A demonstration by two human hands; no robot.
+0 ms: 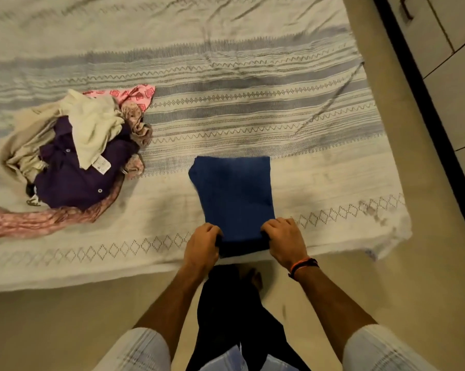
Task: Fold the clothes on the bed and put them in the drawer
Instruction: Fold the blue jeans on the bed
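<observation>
- Left hand (203, 241): fingers curled over the near left corner of the blue garment (235, 194), gripping the cloth at its bottom edge.
- Right hand (285, 238): fingers curled likewise over the near right corner of the same garment; orange and dark thread bands (303, 266) circle its wrist.
- Both hands sit at about 6 o'clock of the garment, level with each other, near the bed's closest edge.
- Blue garment: folded into a flat, roughly rectangular panel, lying on the bedspread (226, 89) and running from the hands toward 12 o'clock. Its near edge hangs slightly over the edge of the bed, between the hands.
- Pile of unfolded clothes (73, 156): at 10 o'clock from the hands, well apart from the blue garment. Visible in it: a purple piece with snap buttons, a cream piece with a label on top, a beige piece on the left, pink patterned fabric at the top and trailing along the bottom.
- Bedspread: cream with blue-grey stripes and zigzag and diamond bands, wrinkled.
- Cabinet (445, 49): at 1 to 2 o'clock, beyond the bed's right side; pale fronts, dark edge, one dark handle.
- Floor (52, 330): beige; the person's dark trousers and a bare foot show at 6 o'clock.
</observation>
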